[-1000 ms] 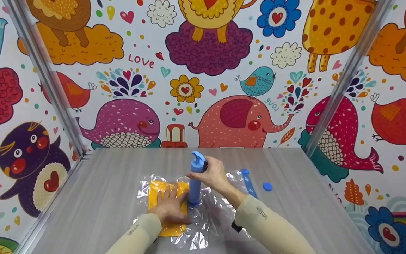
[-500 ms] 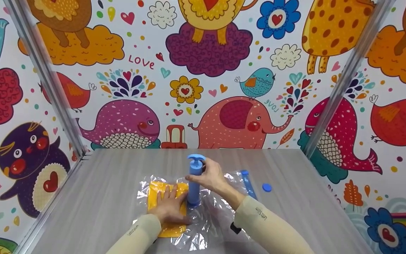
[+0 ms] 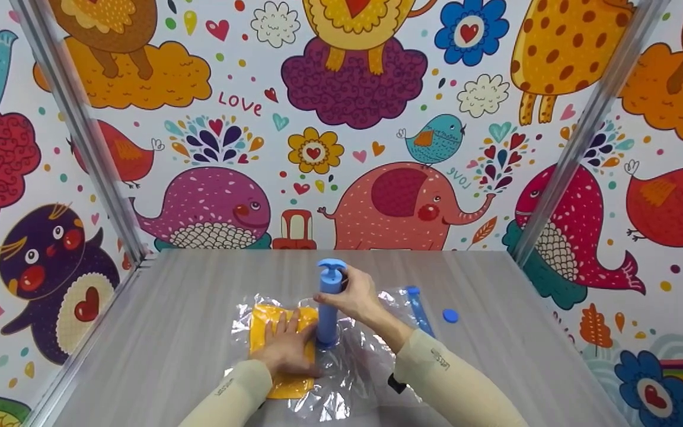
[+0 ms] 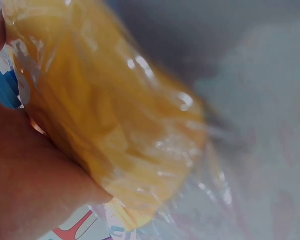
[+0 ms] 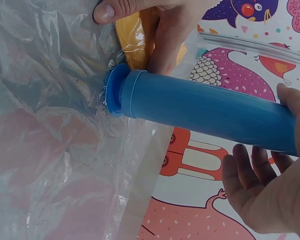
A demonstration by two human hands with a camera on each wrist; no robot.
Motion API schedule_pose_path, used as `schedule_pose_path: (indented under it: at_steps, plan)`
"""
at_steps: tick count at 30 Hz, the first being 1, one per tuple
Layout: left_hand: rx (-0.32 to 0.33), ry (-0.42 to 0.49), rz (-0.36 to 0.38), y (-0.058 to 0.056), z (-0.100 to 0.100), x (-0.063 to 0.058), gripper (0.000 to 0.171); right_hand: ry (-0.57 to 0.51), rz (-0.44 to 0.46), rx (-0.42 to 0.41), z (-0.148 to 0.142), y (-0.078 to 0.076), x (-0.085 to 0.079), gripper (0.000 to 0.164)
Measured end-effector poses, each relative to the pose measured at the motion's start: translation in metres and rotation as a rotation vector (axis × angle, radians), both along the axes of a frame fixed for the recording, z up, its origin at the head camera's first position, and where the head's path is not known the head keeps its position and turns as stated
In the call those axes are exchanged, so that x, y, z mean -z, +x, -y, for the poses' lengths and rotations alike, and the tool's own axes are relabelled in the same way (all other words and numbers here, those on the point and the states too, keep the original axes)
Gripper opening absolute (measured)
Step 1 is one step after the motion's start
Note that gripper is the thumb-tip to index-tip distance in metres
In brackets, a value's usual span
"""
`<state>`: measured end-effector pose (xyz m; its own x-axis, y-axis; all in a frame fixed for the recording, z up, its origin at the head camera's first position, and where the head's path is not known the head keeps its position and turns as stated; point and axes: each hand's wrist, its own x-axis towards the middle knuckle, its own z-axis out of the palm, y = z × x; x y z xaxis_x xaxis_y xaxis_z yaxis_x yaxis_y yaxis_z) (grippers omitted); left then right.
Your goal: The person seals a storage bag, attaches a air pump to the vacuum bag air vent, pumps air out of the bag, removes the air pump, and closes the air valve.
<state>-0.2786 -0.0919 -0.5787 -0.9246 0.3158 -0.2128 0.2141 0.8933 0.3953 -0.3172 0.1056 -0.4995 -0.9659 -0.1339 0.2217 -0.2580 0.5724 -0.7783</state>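
Observation:
A clear plastic vacuum bag [image 3: 332, 391] lies flat with a folded yellow item [image 3: 291, 386] inside its left part. My left hand [image 3: 285, 349] presses on the yellow item through the film, fingers spread. A blue hand pump [image 3: 328, 320] stands upright just right of that hand, its T-shaped handle above the barrel. My right hand [image 3: 360, 295] holds the barrel near its top, thumb on one side and fingers on the other. The right wrist view shows the pump's lower end at a round blue valve [image 5: 115, 90] on the bag.
A round blue cap [image 3: 450, 315] lies on the grey wood-look table [image 3: 158, 332], right of the bag. A blue strip [image 3: 418, 311] runs along the bag's right edge. Walls with cartoon animals and metal corner posts [image 3: 561, 172] enclose the table.
The pump handle has turned to lie crosswise and sits slightly lower than a second ago. My right hand has shifted slightly with the pump; my left hand stays in place.

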Motion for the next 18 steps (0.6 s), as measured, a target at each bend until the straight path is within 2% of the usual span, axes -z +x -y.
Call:
schedule_pose_path:
  at_steps: [4,9,18]
  plan:
    - [-0.003,-0.002,0.001,-0.0003,-0.0005,0.0009,0.118,0.005,-0.022,-0.007,-0.0009,-0.0014,0.0015,0.066]
    - [0.000,0.005,0.000,0.0012,0.0011,-0.0007,0.119,-0.017,-0.002,-0.020,-0.0002,0.0002,0.0025,0.067]
    - [0.005,0.021,-0.015,0.0040,0.0012,-0.0025,0.118,-0.045,0.039,-0.022,0.0005,0.0020,0.0057,0.079]
